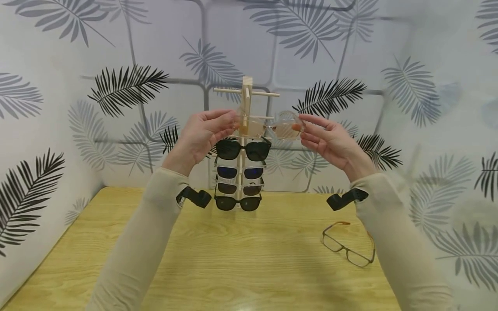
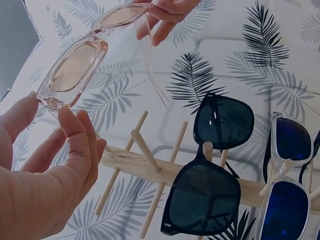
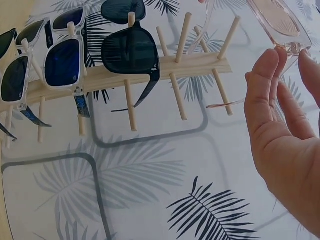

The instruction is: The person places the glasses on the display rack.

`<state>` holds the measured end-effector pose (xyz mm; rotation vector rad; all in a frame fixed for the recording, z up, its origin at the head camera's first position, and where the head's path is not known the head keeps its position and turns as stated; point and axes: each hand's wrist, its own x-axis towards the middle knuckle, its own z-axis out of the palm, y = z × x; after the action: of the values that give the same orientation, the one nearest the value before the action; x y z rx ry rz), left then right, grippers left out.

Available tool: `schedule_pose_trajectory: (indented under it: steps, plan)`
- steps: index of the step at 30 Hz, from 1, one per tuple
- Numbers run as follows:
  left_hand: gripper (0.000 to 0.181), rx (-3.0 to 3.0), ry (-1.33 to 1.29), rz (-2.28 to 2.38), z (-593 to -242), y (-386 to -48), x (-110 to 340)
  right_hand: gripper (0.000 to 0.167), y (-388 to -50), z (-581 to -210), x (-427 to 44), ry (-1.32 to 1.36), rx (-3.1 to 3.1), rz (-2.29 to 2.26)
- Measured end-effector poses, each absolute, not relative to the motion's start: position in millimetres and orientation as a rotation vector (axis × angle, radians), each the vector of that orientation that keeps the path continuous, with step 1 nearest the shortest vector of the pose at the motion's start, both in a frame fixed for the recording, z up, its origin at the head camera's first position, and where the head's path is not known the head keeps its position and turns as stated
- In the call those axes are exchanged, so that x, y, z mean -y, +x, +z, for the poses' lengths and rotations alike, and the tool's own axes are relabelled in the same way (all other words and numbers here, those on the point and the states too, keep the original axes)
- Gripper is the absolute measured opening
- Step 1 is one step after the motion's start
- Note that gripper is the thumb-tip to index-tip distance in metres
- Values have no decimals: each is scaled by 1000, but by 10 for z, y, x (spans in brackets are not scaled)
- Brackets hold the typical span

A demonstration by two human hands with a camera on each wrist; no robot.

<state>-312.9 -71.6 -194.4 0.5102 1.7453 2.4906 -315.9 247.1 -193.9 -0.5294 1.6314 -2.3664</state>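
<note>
Clear-framed glasses with pale pink-orange lenses (image 1: 285,128) are held up in front of the upper part of a wooden rack (image 1: 247,84). The left hand (image 1: 202,134) pinches one outer end of the frame, and the right hand (image 1: 330,140) pinches the other. In the left wrist view, the left thumb and fingers grip the corner of the clear frame (image 2: 75,67). One thin temple hangs down beside the rack's pegs. The right wrist view has the right hand (image 3: 285,120) at the opposite hinge. Black sunglasses (image 1: 243,150) sit on the rack just below.
Several more sunglasses hang lower on the rack, including a clear-framed pair with blue lenses (image 1: 227,172) and a dark pair (image 1: 238,203) at the bottom. Thin-framed eyeglasses (image 1: 342,247) lie on the wooden table (image 1: 233,268), beside the right forearm. A leaf-patterned backdrop stands behind.
</note>
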Motion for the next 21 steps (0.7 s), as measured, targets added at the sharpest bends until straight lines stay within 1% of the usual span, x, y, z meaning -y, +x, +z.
schedule_pose_trajectory:
  steps: [5,12,13,15,19,21]
  plan:
    - [31,-1751,496,2524,-1939,-3156,805,34,-3194,-1944,-2341,-520,-1717,-2369]
    - [44,-1731,411,2598,-1947,-3208,894,28,-3261,-1942,-2156,-475,-1734,-2382]
    - [43,-1722,392,2613,-1953,-3216,904,27,-3273,-1942,-2130,-465,-1728,-2386]
    - [38,-1695,355,2649,-1969,-3237,920,26,-3297,-1941,-2080,-448,-1719,-2398]
    - [18,-1655,323,2710,-2002,-3301,934,21,-3349,-1947,-2012,-417,-1724,-2424]
    - [12,-1639,316,2732,-2012,-3336,931,19,-3372,-1948,-1993,-402,-1732,-2435]
